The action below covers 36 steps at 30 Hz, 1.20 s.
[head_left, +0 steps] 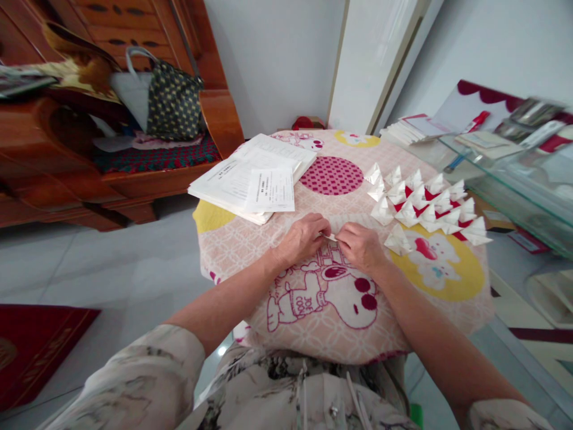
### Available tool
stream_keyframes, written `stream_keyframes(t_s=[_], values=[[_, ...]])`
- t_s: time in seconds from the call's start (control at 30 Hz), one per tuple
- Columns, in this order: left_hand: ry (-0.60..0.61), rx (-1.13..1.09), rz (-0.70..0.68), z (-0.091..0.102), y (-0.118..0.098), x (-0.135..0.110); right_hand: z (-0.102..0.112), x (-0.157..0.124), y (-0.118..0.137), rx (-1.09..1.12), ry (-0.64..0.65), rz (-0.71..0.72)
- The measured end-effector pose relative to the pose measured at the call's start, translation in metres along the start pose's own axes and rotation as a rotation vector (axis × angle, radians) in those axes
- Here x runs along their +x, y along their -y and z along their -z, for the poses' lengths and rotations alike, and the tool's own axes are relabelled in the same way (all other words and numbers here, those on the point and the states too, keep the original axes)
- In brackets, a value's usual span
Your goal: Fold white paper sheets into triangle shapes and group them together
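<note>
My left hand (304, 237) and my right hand (360, 246) meet at the middle of a small table covered with a pink cartoon cloth (331, 298). Both hands are closed in a pinch on a small white folded paper piece (331, 237), mostly hidden between the fingers. To the right of my right hand lie several folded white-and-red paper shapes (425, 206) in rows on the cloth. A stack of printed white sheets (255, 179) lies at the table's far left.
A wooden bench (134, 167) with a dotted handbag (172, 98) stands at the left. A glass counter (514, 173) with papers is at the right. A red mat (36, 346) lies on the grey floor.
</note>
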<state>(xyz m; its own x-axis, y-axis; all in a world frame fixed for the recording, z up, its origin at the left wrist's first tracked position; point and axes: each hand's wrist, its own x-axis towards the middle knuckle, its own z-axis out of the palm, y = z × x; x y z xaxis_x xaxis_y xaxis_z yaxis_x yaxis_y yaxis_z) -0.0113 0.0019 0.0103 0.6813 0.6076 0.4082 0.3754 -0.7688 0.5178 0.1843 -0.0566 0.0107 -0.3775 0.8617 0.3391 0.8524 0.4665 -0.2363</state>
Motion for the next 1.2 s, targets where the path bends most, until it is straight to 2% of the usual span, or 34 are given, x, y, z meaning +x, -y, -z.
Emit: stream_keyframes(t_s=[0.1, 0.2, 0.37, 0.53, 0.8, 0.97, 1.07, 1.2], values=[[0.128, 0.085, -0.094, 0.001, 0.000, -0.007, 0.000, -0.004, 0.002, -0.002, 0.082, 0.072], [0.200, 0.124, -0.121, 0.003, 0.000, -0.013, 0.005, -0.006, 0.004, 0.081, 0.141, 0.053], [0.221, 0.114, -0.077, 0.007, -0.001, -0.015, 0.012, -0.006, 0.003, 0.234, 0.198, -0.087], [0.175, 0.028, -0.001, 0.006, 0.002, -0.014, 0.012, -0.005, -0.002, 0.381, 0.204, -0.222], [0.192, -0.005, 0.016, 0.006, 0.001, -0.012, 0.010, -0.005, -0.005, 0.430, 0.183, -0.251], [0.185, -0.006, 0.205, 0.008, -0.001, -0.003, 0.009, -0.002, -0.003, 0.444, 0.195, -0.359], [0.235, -0.027, 0.335, 0.010, 0.001, 0.006, 0.009, 0.004, 0.000, 0.468, 0.225, -0.529], [0.294, -0.091, 0.423, 0.012, 0.005, 0.017, 0.012, 0.015, 0.005, 0.510, 0.300, -0.696]])
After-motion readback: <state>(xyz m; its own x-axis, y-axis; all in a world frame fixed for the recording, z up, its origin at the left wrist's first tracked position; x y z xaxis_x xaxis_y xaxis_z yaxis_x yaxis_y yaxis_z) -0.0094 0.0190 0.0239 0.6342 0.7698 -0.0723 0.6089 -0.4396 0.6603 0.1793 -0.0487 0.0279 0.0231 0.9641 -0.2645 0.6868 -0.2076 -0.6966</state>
